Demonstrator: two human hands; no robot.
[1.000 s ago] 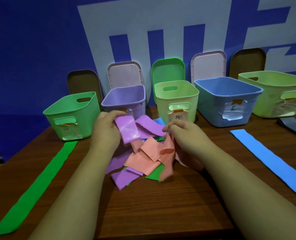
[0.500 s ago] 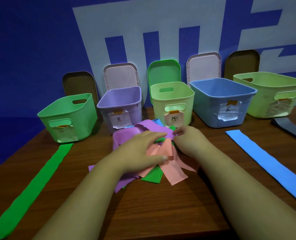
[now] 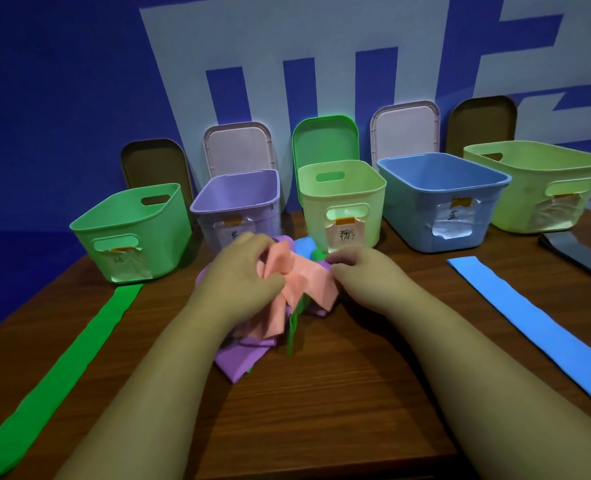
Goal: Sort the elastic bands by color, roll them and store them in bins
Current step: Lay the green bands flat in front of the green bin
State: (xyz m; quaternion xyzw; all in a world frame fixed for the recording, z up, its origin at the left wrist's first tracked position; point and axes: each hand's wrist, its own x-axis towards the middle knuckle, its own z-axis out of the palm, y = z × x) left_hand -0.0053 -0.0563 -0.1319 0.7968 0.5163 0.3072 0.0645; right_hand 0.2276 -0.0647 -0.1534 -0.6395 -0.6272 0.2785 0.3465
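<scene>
Surface: a dark wooden table (image 3: 321, 427) set against a blue wall (image 3: 44, 81) bearing a large pale grey graphic. Along the back edge stand five open bins, left to right: a green bin (image 3: 131, 233), a purple bin (image 3: 235, 202), a pale yellow-green bin (image 3: 342, 199), a blue bin (image 3: 443, 202) and a large light green bin (image 3: 536, 185), each with a taped paper label on its front. Five lids (image 3: 325, 136) lean upright on the wall behind them. A long green band (image 3: 62, 368) lies flat at the left below the green bin, a long blue band (image 3: 536, 327) lies flat at the right, and a dark grey band (image 3: 578, 254) lies at the far right edge. The unsorted pile sits at table centre, just in front of the purple and yellow-green bins: a pink band (image 3: 307, 282) on top, a purple band (image 3: 242, 358) beneath it, and a green strip (image 3: 294, 327) on edge between them. The left hand (image 3: 242, 275) pinches a bunched fold of the pink band between thumb and curled fingers. The right hand (image 3: 363, 271) has its fingers curled at the pile's right edge; what it grips cannot be determined. Half a second earlier the left hand lay flatter across the pile and the purple band arched on top; the pink band is now uppermost. The bins and flat bands are unchanged.
</scene>
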